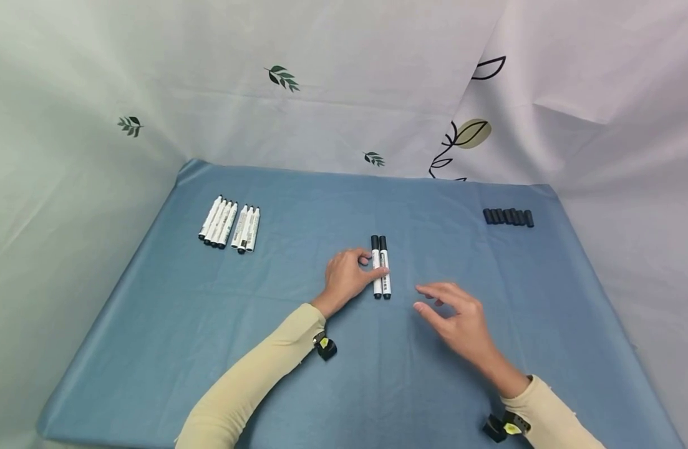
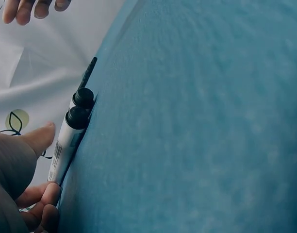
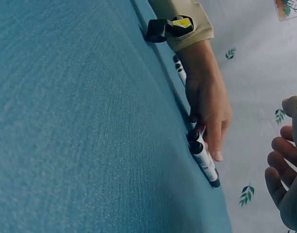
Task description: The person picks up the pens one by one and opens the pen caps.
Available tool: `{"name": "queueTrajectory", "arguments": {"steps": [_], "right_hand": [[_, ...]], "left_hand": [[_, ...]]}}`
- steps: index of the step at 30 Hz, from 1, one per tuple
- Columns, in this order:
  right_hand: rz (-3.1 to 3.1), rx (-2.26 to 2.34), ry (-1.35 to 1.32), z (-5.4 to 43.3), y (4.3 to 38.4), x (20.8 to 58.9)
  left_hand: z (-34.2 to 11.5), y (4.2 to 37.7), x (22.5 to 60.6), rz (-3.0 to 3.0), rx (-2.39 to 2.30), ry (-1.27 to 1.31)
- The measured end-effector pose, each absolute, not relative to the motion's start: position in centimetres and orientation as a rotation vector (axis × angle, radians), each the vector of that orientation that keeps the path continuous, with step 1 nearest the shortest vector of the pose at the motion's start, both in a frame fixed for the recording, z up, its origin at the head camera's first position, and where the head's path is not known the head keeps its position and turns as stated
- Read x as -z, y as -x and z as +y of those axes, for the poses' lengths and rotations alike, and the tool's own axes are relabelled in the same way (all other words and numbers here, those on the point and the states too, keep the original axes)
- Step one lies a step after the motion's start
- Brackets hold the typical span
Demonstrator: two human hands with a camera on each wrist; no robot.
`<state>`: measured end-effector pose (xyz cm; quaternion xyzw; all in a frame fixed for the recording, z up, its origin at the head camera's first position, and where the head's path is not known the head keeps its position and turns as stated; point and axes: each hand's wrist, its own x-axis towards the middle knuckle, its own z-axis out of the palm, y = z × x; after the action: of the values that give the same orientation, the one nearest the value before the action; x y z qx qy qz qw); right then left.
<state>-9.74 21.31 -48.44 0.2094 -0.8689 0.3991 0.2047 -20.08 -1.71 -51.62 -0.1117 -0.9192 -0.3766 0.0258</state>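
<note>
Two white markers with black caps lie side by side mid-table, a left one (image 1: 377, 288) and a right one (image 1: 386, 287). My left hand (image 1: 345, 274) is beside them, its thumb extended over both. In the left wrist view, the thumb (image 2: 41, 138) stands apart from the nearer marker (image 2: 64, 148), while bent fingertips (image 2: 51, 193) touch or almost touch its side. My right hand (image 1: 458, 318) hovers to the right of the markers, fingers loosely bent, thumb apart, holding nothing. The right wrist view shows its relaxed fingers (image 3: 282, 162) as well.
Two groups of white markers without caps, a left group (image 1: 217, 223) and another close by (image 1: 246, 229), lie at the back left. A row of several black caps (image 1: 508, 217) is at the back right. Blue cloth (image 1: 321, 206) covers the table, with white fabric (image 1: 344, 118) hanging around it.
</note>
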Motion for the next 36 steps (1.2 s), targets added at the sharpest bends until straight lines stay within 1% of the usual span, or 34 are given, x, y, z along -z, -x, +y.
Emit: {"name": "queueTrajectory", "arguments": {"steps": [7, 19, 26, 31, 36], "right_hand": [[-2.427, -1.122, -0.577, 21.4, 9.8, 48.3], [-2.409, -1.135, -0.586, 21.4, 10.0, 48.6], [-2.413, -1.164, -0.588, 21.5, 10.1, 48.6], [-2.394, -1.168, -0.596, 21.7, 10.3, 48.8], [-2.382, -1.173, -0.592, 21.8, 10.5, 48.7]], "left_hand": [[-1.8, 20.2, 51.5, -2.856, 1.179, 0.326], [-2.0, 20.5, 51.2, -2.901, 1.234, 0.202], [-2.6, 20.3, 50.8, -2.873, 1.379, 0.125], [-3.4, 19.8, 50.3, -2.802, 1.464, 0.146], [-4.3, 18.9, 49.2, -2.674, 1.651, 0.214]]}}
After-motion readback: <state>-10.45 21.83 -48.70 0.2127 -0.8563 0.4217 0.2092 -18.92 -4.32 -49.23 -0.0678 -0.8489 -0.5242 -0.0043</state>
